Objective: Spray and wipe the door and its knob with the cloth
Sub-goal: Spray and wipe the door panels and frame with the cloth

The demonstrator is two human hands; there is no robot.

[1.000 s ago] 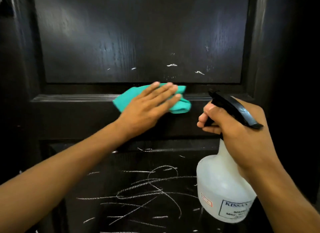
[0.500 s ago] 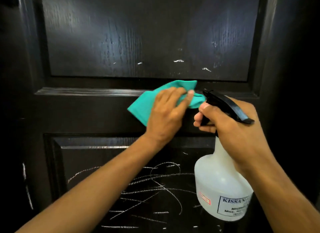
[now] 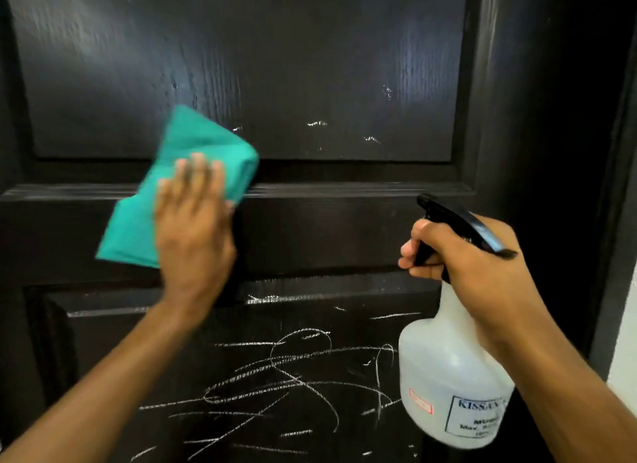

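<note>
Leftward since before, the left hand (image 3: 193,228) presses the cloth (image 3: 186,173) flat-fingered across the door (image 3: 310,66) rail. Nearer, the right hand (image 3: 472,266) grips the bottle (image 3: 444,386). Chalk scribbles (image 3: 296,376) mark the lower panel.

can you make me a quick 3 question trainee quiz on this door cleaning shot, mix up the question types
1. True or false: the left hand presses the teal cloth flat against the door.
2. Multiple choice: where are the white scribble marks? A) on the upper panel only B) mostly on the lower panel C) on the spray bottle
3. Fill in the blank: the right hand grips the neck of the ____, with fingers at its black trigger.

Key
1. True; the fingers lie straight over the cloth.
2. B; the upper panel shows only a few small white flecks.
3. spray bottle
</note>
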